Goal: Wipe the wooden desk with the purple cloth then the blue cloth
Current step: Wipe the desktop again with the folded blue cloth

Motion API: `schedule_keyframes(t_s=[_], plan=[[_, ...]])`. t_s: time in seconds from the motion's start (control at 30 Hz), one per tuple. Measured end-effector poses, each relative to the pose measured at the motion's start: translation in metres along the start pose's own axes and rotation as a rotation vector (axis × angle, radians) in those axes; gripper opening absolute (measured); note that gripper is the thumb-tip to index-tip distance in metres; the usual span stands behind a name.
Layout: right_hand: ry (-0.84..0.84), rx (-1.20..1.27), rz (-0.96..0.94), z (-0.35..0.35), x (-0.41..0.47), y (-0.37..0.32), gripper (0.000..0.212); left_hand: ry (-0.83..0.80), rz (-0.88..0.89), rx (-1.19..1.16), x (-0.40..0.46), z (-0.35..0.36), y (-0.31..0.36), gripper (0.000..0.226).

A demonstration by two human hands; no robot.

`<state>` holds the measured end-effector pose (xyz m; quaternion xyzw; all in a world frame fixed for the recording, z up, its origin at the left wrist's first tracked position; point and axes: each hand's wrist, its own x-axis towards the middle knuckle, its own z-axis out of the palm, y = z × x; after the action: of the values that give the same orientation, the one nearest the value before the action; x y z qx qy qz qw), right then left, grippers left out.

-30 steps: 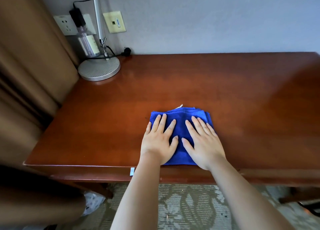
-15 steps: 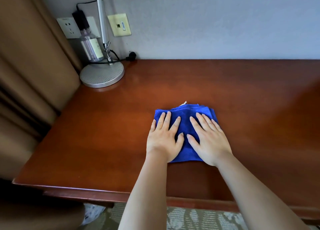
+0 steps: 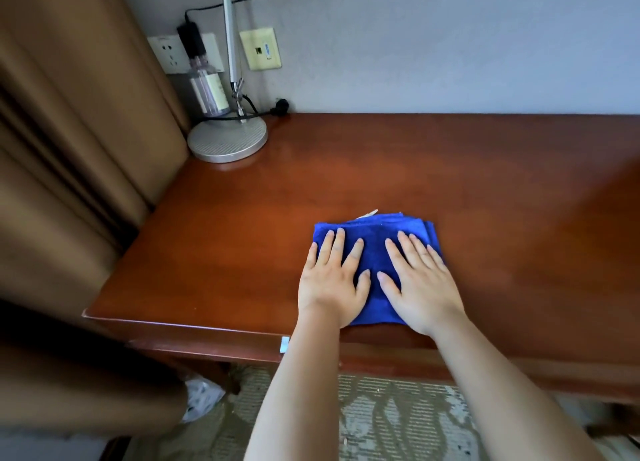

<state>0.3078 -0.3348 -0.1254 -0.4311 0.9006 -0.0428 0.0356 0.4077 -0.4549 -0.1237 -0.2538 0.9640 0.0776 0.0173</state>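
Head view shows my left hand (image 3: 330,282) and right hand (image 3: 420,284) flat, fingers straight, pressing the blue cloth (image 3: 372,232) near the front edge of the desk (image 3: 450,169). I think this is the blue wiping step. Next I should push it far and sideways.

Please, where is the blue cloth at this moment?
In the head view, the blue cloth lies folded on the wooden desk near its front edge, under the left hand and right hand.
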Motion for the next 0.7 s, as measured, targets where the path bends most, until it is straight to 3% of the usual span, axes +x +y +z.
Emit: schedule_keyframes(t_s=[0.07, 0.17, 0.3, 0.7], plan=[[0.002, 0.012, 0.016, 0.002, -0.009, -0.013, 0.092, -0.007, 0.000, 0.011, -0.011, -0.001, -0.007, 0.082], [0.008, 0.030, 0.017, 0.001, -0.016, -0.026, 0.083, -0.014, -0.007, 0.023, -0.020, -0.003, -0.020, 0.060], [0.003, 0.009, 0.008, 0.002, -0.018, -0.040, 0.073, -0.001, -0.003, 0.013, -0.027, -0.005, -0.034, 0.058], [0.036, 0.025, -0.099, 0.006, 0.031, -0.051, 0.091, 0.023, -0.061, 0.029, 0.003, -0.009, -0.065, 0.058]])
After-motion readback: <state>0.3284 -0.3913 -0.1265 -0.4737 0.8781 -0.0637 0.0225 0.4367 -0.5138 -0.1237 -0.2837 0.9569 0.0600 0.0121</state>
